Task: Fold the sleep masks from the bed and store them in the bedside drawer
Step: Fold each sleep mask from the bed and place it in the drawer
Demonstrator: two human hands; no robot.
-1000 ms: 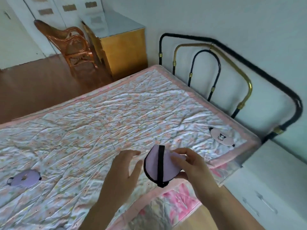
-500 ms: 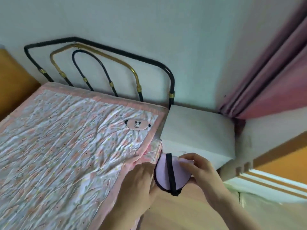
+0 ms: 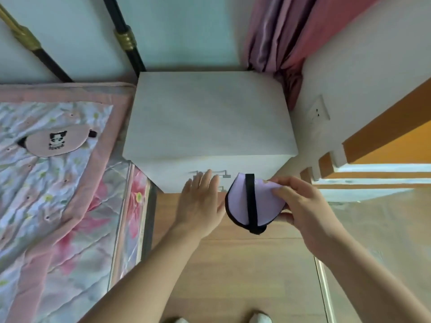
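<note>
Two masks show: our right hand (image 3: pixel 303 206) pinches the folded lilac mask (image 3: pixel 242 203), soft and light, at its folded edge beside the cabinet (image 3: pixel 210 117). Our left hand (image 3: pixel 200 201), fingers straight, reaches the drawer handle (image 3: pixel 225 175). Another mask (image 3: pixel 56 142) lies near the bed's (image 3: pixel 70 229) corner.
</note>
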